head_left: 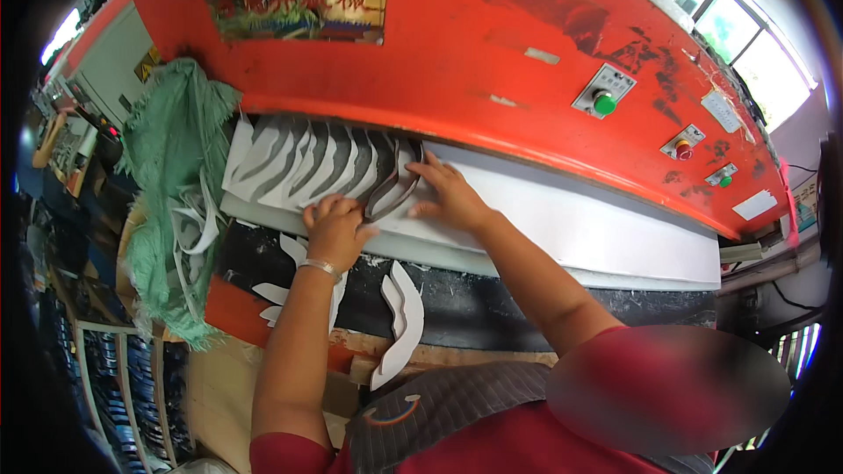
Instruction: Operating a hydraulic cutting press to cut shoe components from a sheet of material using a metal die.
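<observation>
A curved metal cutting die (373,208), a thin dark-edged outline, stands on a long white sheet (562,211). White material shows inside its outline. My left hand (335,226) has its fingers bent at the die's near end, with the thumb against it. At the far right side of the die, the fingertips of my right hand (450,191) touch the rim, and its thumb points toward the lower part. Left of the die, a row of wavy crescent-shaped cuts runs through the sheet, with dark gaps between white strips.
An orange-red machine body (457,53) rises behind the sheet, with a green button (604,104) and a red button (683,150). White curved cut pieces (406,320) lie on the black front ledge (492,298). A green woven sack (171,184) hangs at left.
</observation>
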A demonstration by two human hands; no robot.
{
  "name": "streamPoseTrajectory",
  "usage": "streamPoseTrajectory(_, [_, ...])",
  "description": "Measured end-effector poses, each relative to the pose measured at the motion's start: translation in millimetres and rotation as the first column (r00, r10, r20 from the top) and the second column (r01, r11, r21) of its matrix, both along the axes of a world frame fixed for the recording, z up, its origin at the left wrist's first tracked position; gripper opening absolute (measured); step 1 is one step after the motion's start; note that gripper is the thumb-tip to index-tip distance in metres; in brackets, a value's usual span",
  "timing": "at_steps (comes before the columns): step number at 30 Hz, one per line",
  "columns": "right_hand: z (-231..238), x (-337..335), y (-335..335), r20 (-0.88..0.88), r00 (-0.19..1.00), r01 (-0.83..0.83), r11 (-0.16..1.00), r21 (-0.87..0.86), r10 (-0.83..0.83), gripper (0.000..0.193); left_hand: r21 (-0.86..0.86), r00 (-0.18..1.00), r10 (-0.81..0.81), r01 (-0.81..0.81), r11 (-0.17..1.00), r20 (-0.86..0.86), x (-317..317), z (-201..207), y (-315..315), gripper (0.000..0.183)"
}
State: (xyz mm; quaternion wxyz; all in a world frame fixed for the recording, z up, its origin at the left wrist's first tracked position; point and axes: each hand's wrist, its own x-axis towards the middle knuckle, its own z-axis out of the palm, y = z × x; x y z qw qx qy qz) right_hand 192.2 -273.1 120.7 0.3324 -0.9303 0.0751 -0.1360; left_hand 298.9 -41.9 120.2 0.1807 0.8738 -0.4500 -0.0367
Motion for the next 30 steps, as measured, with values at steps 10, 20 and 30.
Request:
streamPoseTrajectory(10, [117,-241,-225,0.806,0.117,0.886,0.428,0.180,-0.580,0.050,-0.488,0.866,-0.478,0.357,0.797,-0.147,-74,86,-195,0.031])
streamPoseTrajectory(20, [120,-366,-386,0.633,-0.370,0.913,-0.142,0.382,-0.680,0.086,-0.309,0.791,-0.607,0.598,0.740,0.076,-132,154,-295,0.037])
streamPoseTrajectory(30, [175,-261,-238,0.838,0.146,0.764,0.598,0.242,-0.526,0.027,-0.130,0.888,-0.389,0.368,0.921,-0.247,-164,14,-50,0.029])
